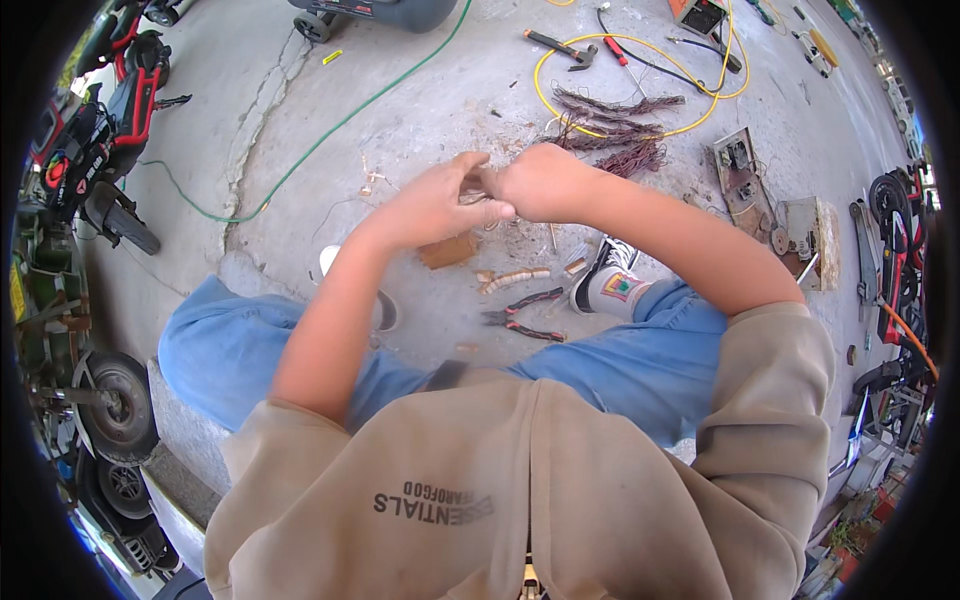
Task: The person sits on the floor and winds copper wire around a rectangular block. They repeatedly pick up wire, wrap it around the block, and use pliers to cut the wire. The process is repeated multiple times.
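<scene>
My left hand (435, 203) is held over the concrete floor, its fingers and thumb curled inward. Against it is my right hand (545, 184), closed like a fist with the back of the hand up. Something small seems to lie between the two, but the fingers hide it. Below my hands are a brown flat piece (447, 251) and a curved strip of pale segments (515, 278). Closer to me, pliers (512, 322) with red and black handles lie spread. Bundles of dark reddish wire (625, 135) sit beyond my right hand.
A hammer (565, 48), a red-handled screwdriver (616, 52) and a looped yellow hose (540, 82) lie farther off. A green hose (345, 108) crosses on the left. Opened metal housings (745, 175) stand at right. A red-and-black scooter (125, 140) stands far left.
</scene>
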